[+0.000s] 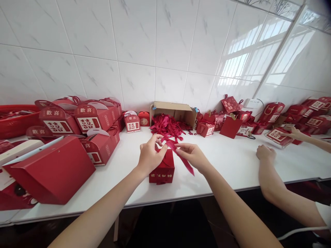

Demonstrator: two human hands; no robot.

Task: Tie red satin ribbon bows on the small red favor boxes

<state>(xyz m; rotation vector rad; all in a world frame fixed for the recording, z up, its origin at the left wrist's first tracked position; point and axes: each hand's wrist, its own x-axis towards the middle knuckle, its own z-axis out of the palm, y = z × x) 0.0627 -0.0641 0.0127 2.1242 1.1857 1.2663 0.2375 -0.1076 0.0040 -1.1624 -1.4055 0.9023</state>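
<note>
Pinching a deep-red ribbon (186, 164) over a gold-lettered gift box (162, 171) with the left hand (151, 155), closing thumb and fingertips on the strip. Touching the same ribbon a little to the right with the bent fingers of the right hand (193, 156), leaving unclear any full grip between thumb and fingertips there. Letting the loose ribbon end slant down towards the near right, past the right side of the box. Working with the box upright on the white tabletop (124, 184), near its near edge, and with gold characters on the near face. Facing a heap of red ribbons (167, 125) on the far side, spilling from an open cardboard carton (191, 117) beside the tiled wall (173, 51). Having, to the left, piled double-happiness boxes (103, 119), a large red box (55, 170) nearer, and a red basin (19, 124) farther off. Having, to the far right, a flat red card (230, 127) and a white power strip (251, 103). Sitting left of a co-worker, seen resting one curled hand (266, 153) on the tabletop and touching a packed red box (279, 137) with the other hand (298, 134).
</note>
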